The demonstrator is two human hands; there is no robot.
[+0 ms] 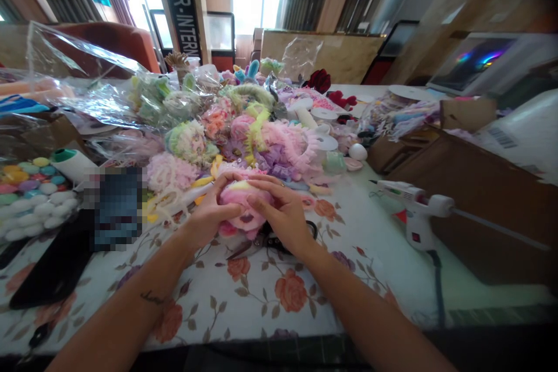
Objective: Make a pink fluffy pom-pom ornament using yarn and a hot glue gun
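Note:
Between my two hands sits a pink plush toy [244, 218], round, with a pale yellow patch on top and a lighter face side. My left hand [213, 206] grips its left side, thumb across the front. From the right, my right hand [281, 209] closes round it, with thumb and fingers pressed on the front and top. Below and behind the right hand lies a pair of black-handled scissors [276, 244], partly hidden, blade pointing left on the floral tablecloth [209, 296].
A pile of ribbons, yarn and trims [261, 133] covers the far middle. On the right, a white glue gun [418, 209] stands by a cardboard box [471, 209]. At left are bagged pom-poms [39, 209], a white thread cone [72, 165] and a black flat object [52, 270].

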